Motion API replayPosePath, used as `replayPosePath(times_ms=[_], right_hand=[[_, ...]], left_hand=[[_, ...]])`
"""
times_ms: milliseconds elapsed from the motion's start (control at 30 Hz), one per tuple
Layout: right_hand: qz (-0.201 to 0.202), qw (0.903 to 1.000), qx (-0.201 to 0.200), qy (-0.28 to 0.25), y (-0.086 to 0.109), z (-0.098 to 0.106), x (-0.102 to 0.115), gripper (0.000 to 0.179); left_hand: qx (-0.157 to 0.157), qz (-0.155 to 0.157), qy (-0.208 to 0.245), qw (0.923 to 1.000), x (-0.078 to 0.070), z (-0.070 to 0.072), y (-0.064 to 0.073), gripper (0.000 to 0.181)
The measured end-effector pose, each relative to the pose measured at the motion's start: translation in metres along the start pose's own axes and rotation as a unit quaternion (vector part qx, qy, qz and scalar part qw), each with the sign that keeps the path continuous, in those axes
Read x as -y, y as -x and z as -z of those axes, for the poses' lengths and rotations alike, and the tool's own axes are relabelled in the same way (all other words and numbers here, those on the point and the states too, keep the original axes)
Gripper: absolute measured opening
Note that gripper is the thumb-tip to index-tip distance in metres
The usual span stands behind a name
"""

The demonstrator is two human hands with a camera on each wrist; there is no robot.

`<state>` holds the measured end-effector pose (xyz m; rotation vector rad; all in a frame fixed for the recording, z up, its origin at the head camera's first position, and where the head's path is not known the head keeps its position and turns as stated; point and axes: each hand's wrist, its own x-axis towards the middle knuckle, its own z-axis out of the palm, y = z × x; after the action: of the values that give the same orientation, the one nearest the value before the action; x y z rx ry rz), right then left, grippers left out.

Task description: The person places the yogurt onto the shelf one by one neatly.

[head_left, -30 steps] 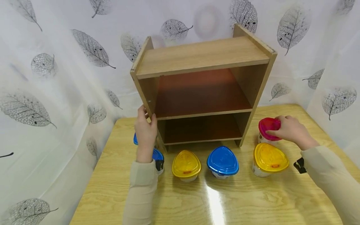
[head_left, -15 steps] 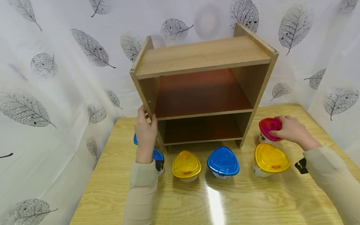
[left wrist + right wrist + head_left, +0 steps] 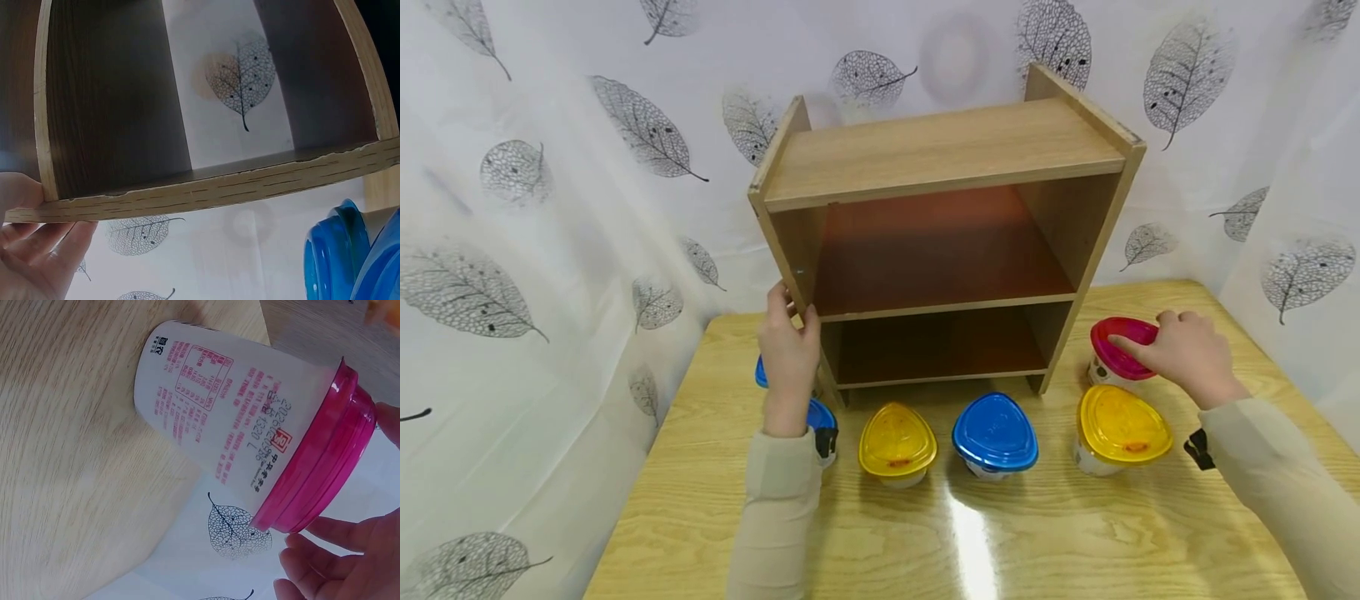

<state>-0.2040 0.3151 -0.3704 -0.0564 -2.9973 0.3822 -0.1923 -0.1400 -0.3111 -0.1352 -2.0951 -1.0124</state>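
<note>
At the left side panel of a small wooden shelf unit (image 3: 940,154), my left hand (image 3: 788,358) grips the front edge. The left wrist view shows the thumb on one side of the panel edge (image 3: 219,187) and the fingers on the other. My right hand (image 3: 1195,354) is at a white cup with a pink lid (image 3: 1103,354), which stands on the table at the right. In the right wrist view, the loosely spread fingers (image 3: 344,534) lie right at the rim of the pink lid (image 3: 322,462), with the thumb at its opposite side.
In front of the shelf unit stand cups with a yellow lid (image 3: 898,442) and a blue lid (image 3: 995,433). Another yellow-lidded cup (image 3: 1123,425) is just before the pink one. Partly hidden blue-lidded cups (image 3: 820,414) are by my left wrist. A leaf-patterned curtain (image 3: 587,250) surrounds the table.
My right hand has shifted slightly right, its fingers drawing off the top of the pink lid while the cup stays in place. The left hand keeps its hold on the shelf unit.
</note>
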Motion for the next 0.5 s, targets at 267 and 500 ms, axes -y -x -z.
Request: replayPosePath(times_ms=[267,500], right_hand=[[-0.006,1.0000,0.008,0.001,-0.0019,-0.0009,0.0006,0.076],[0.008,0.9997,0.022,-0.012,-0.0024,0.0012,0.0021,0.072]], left_hand=[[-0.002,-0.002,-0.003,1.0000,0.0005,-0.0001,-0.0006,0.030],[0.001,-0.001,-0.003,1.0000,0.0016,-0.0009,-0.0013,0.030]])
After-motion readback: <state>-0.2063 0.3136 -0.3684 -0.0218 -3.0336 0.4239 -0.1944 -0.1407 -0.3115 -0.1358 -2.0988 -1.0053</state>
